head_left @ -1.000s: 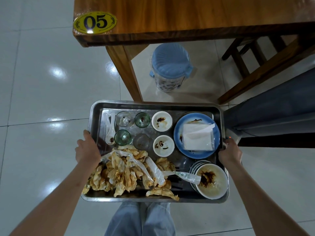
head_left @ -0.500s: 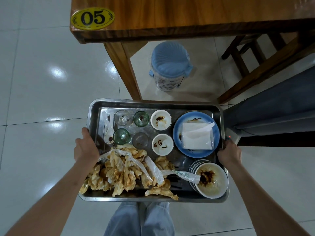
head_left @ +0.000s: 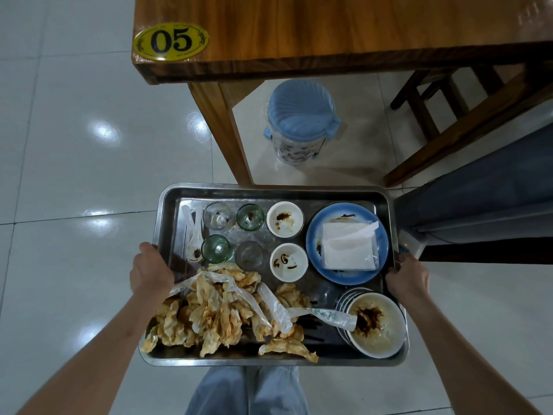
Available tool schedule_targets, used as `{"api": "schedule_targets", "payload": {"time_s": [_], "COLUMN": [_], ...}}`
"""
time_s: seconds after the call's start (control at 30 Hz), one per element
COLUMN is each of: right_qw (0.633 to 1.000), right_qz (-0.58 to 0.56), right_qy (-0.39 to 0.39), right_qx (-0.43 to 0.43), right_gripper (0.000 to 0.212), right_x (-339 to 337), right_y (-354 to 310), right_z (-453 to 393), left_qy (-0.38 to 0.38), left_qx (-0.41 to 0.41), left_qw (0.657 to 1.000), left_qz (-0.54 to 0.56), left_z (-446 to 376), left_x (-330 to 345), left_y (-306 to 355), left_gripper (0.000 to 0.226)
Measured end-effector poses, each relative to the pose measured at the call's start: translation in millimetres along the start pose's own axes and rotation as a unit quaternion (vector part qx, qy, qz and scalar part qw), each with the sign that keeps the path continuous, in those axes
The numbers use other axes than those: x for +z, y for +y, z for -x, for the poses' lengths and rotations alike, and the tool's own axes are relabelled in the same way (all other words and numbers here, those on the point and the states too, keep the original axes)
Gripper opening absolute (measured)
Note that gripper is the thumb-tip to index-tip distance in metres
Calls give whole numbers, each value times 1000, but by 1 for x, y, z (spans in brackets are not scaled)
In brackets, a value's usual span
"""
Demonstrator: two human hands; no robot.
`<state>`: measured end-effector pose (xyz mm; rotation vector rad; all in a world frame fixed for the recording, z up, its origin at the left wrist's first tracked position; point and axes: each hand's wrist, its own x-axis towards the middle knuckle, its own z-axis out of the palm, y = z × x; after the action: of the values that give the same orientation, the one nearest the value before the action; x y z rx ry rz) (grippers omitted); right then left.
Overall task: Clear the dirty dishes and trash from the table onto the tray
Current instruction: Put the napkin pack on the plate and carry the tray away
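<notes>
Both hands are clamped on the metal tray (head_left: 167,211), left hand (head_left: 151,272) on one short rim, right hand (head_left: 407,275) on the other. Between them sit greasy napkins (head_left: 215,313), glasses (head_left: 217,248) and stacked bowls (head_left: 375,324), all short of the table (head_left: 329,31).

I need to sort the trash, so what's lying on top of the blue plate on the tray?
A white folded napkin in a clear wrapper lies on the blue plate, covering most of it. Brown sauce smears show at the plate's rim; whatever is under the napkin is hidden.
</notes>
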<state>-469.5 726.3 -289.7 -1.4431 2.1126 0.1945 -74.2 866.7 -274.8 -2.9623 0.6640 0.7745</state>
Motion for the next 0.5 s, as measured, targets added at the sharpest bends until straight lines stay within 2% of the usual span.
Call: {"api": "schedule_targets", "payload": {"time_s": [0.13, 0.3, 0.5], "right_qw": [1000, 1000, 1000], "right_qz": [-10, -21, -23], "right_qy": [6, 2, 3], "right_qx": [0, 6, 2], "right_gripper": [35, 20, 13], "right_x": [1, 1, -14], "right_y": [3, 9, 14], "right_z": [4, 13, 30], "left_qy": [-11, -21, -23], "left_qx": [-2, 0, 6], "left_qw": [1000, 1000, 1000], "left_qz": [-7, -9, -8], "left_z": [2, 8, 19], "left_x": [-3, -12, -32], "left_y": [-2, -6, -3], "left_gripper": [51, 51, 49]}}
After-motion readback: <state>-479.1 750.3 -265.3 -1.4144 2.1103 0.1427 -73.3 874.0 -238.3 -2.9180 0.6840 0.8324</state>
